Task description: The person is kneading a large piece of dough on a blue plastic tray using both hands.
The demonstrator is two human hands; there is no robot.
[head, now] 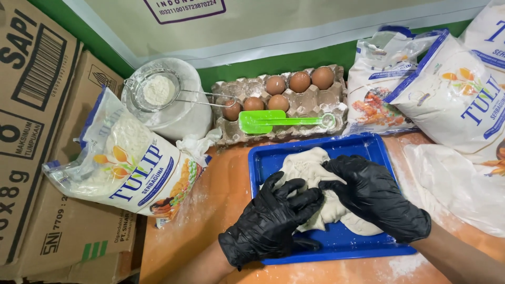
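Note:
A pale lump of dough (307, 168) lies in a blue rectangular tray (268, 158) on an orange, flour-dusted table. Both my hands wear black gloves. My left hand (273, 218) grips the dough's near left side, fingers curled into it. My right hand (376, 194) presses down on the dough's right side, fingers bent over its top. Part of the dough is hidden under both hands.
Behind the tray stands an egg carton (310, 105) holding several brown eggs (300, 81), with a green spatula (263, 122) on top. A sieve with flour (158, 90) rests on a white tub. Flour bags (131, 163) (452, 94) flank the tray. Cardboard boxes (31, 105) stand at left.

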